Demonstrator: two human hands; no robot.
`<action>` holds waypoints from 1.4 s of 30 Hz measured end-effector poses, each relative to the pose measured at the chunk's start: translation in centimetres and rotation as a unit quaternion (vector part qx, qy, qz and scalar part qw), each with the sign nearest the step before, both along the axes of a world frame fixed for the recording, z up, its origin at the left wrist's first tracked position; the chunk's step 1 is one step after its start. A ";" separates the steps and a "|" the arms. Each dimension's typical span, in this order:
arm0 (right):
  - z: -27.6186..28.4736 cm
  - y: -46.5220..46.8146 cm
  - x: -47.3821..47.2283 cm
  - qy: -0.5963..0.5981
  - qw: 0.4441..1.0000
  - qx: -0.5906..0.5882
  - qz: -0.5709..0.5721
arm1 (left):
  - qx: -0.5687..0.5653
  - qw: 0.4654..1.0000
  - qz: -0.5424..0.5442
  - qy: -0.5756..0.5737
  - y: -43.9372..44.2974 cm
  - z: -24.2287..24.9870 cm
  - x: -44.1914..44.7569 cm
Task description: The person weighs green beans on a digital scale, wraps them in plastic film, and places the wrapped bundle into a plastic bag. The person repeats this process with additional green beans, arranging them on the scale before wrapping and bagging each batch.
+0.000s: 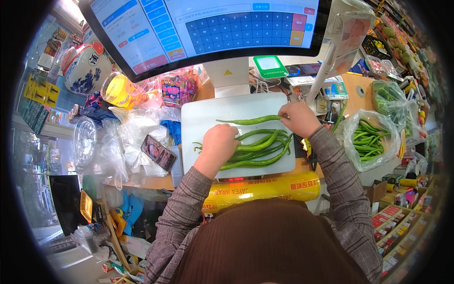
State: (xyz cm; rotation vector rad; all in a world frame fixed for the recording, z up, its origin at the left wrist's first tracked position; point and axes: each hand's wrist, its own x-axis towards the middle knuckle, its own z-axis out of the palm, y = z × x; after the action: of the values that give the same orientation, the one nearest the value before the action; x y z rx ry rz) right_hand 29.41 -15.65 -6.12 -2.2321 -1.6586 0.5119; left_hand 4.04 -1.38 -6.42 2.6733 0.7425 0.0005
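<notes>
Several long green chili peppers (pixel 262 143) lie side by side on the white weighing platform (pixel 202 110) of a counter scale. My left hand (pixel 218 143) rests over the left part of this bunch, its fingertips on the peppers and partly hiding them. Pinched in the fingers of my right hand (pixel 299 119) is the right end of a single green chili pepper (pixel 248 121), lying apart from the bunch towards the back of the platform. Its thin tip points left.
A large touchscreen (pixel 212 32) stands behind the scale. An open plastic bag of green chilies (pixel 370 140) sits to the right. Crumpled clear bags (pixel 138 131) and a smartphone (pixel 158 152) lie left. A yellow roll of cling wrap (pixel 262 190) is between the scale and my body.
</notes>
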 end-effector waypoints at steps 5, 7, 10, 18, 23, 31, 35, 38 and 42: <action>-1.6 1.7 -1.6 -0.024 0.999 0.009 0.032 | 0.013 1.000 -0.001 -0.018 -0.4 0.3 -0.1; -1.9 2.4 -2.1 -0.008 0.999 -0.004 0.038 | 0.003 1.000 0.008 -0.018 -0.6 0.9 -0.3; -1.7 3.5 -2.8 0.030 0.997 -0.032 0.067 | 0.000 0.999 0.009 -0.046 -0.9 1.3 -0.7; -1.9 4.2 -1.6 0.183 0.975 -0.058 0.109 | -0.006 0.999 0.015 -0.051 -1.1 0.8 -0.6; -2.8 4.6 -1.1 0.245 0.960 -0.063 0.117 | -0.004 0.994 0.003 -0.109 -1.2 0.3 -0.6; -3.5 4.5 -0.3 0.245 0.963 -0.052 0.102 | -0.007 0.999 0.007 -0.036 -1.1 0.9 0.4; -3.2 4.3 -0.1 0.244 0.964 -0.044 0.090 | 0.008 0.998 0.011 -0.066 -1.1 0.7 -0.3; -3.5 4.2 0.1 0.250 0.964 -0.031 0.082 | 0.019 0.997 0.012 -0.079 -1.1 0.9 -0.5; -3.9 4.2 0.2 0.261 0.962 -0.019 0.074 | 0.022 0.993 0.013 -0.115 -1.4 0.9 -0.5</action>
State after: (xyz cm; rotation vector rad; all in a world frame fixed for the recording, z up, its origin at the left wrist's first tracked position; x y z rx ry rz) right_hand 29.59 -11.47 -10.02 -1.7869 -1.5353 1.0709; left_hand 3.51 -2.74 -5.47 2.6458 0.7091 0.3290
